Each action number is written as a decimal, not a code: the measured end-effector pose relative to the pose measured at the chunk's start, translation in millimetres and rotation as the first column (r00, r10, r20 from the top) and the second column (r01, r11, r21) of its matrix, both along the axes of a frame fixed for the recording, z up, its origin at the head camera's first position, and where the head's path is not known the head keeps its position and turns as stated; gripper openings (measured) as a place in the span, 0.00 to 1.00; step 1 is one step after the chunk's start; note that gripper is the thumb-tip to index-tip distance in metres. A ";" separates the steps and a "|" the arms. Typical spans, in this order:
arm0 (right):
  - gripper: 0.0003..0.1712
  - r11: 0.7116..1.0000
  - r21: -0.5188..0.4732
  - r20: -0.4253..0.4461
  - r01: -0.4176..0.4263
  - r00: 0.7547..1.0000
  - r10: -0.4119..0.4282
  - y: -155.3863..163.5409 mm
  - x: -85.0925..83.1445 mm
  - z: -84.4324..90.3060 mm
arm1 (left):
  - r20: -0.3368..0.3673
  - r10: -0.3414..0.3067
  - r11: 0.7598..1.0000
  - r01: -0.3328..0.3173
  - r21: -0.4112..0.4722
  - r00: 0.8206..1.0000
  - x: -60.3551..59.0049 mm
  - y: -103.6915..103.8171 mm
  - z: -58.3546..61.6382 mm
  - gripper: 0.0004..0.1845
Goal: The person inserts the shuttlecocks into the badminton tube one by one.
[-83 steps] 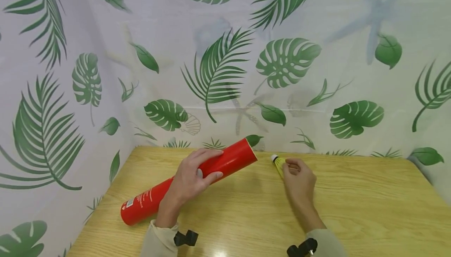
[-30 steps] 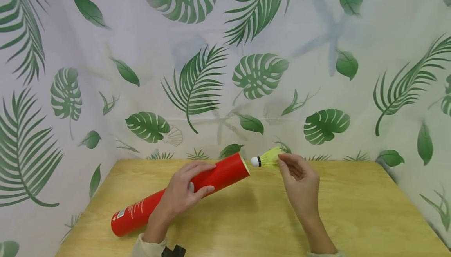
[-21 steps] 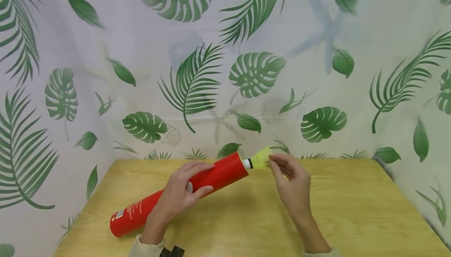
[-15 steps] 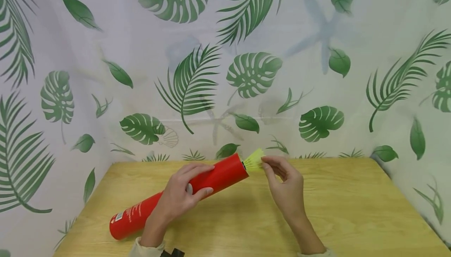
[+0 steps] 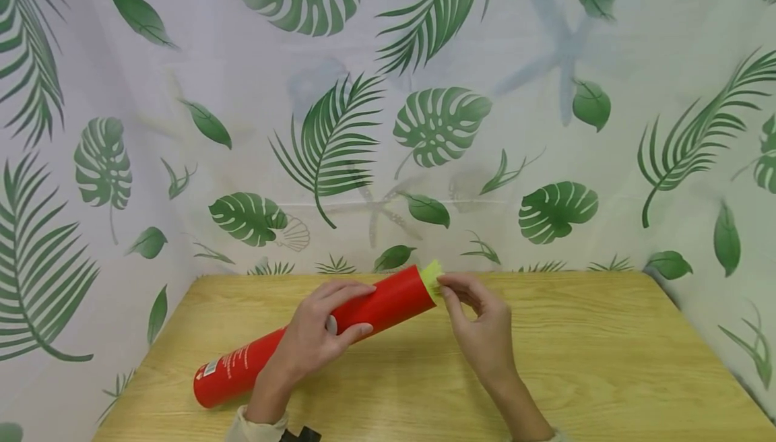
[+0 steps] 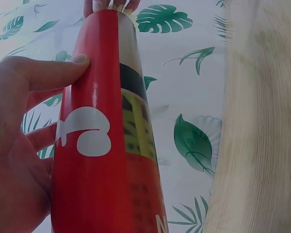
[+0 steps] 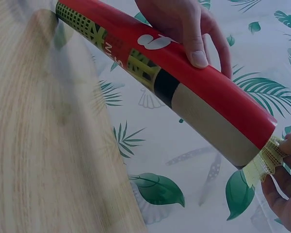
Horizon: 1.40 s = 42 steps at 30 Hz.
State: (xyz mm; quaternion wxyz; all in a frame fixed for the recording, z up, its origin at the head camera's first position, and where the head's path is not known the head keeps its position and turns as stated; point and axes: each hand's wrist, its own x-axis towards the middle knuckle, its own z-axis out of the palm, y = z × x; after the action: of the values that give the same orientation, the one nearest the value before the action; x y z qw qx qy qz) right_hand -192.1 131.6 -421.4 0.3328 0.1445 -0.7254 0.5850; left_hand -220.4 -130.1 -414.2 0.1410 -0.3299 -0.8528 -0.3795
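Observation:
A red shuttlecock tube (image 5: 394,299) slants up to the right over the table, its open end raised. My left hand (image 5: 318,327) grips it around the middle, thumb on the near side. In the tube's mouth sits a yellow shuttlecock (image 5: 431,276) with only the skirt's rim sticking out; its cork is hidden inside. My right hand (image 5: 481,324) pinches that rim between thumb and fingertips. The right wrist view shows the mesh skirt (image 7: 264,162) poking from the tube's end, fingers at its edge.
The wood-grain table (image 5: 594,348) stretches out under both hands. Behind it and along the left hangs a white cloth (image 5: 515,58) printed with green leaves. A black wrist mount (image 5: 301,435) shows at the left sleeve.
My right hand has lifted the shuttlecock from near the table, turned it cork-first to the tube's mouth and slid it in almost to the rim. My left hand keeps its hold.

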 end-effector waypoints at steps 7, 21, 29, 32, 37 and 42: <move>0.12 1.000 0.012 -0.018 -0.001 1.000 0.002 -2.9 0.8 -1.5 | 0.017 0.002 1.000 -0.002 -0.006 1.000 0.5 1.4 -1.4 0.27; 0.11 0.998 -0.030 0.053 -0.047 0.997 0.048 -3.3 -0.1 -2.7 | 0.018 0.002 1.000 -0.002 -0.007 1.000 0.8 -0.1 -2.2 0.27; 0.10 0.996 -0.048 0.094 -0.069 0.993 0.073 -3.1 1.7 -0.3 | -0.001 -0.003 1.000 0.003 -0.010 1.000 0.6 1.1 -0.9 0.27; 0.10 0.995 -0.050 0.107 -0.083 0.990 0.088 -4.3 2.8 -0.1 | 0.000 -0.009 1.000 0.009 -0.006 1.000 0.7 1.5 -1.4 0.27; 0.09 0.992 -0.059 0.121 -0.111 0.986 0.117 -5.9 3.8 0.6 | -0.004 -0.012 1.000 0.012 -0.008 1.000 0.7 1.6 -0.8 0.27; 0.09 0.989 -0.063 0.132 -0.134 0.981 0.141 -6.2 3.7 1.0 | 0.005 -0.010 1.000 0.010 -0.006 1.000 1.3 1.2 0.0 0.26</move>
State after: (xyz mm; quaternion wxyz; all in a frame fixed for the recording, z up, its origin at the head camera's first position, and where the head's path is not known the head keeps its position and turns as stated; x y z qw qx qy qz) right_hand -188.3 125.3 -420.5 0.2450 0.1450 -0.7188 0.6343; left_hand -219.1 -128.9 -414.3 0.1360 -0.3335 -0.8526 -0.3785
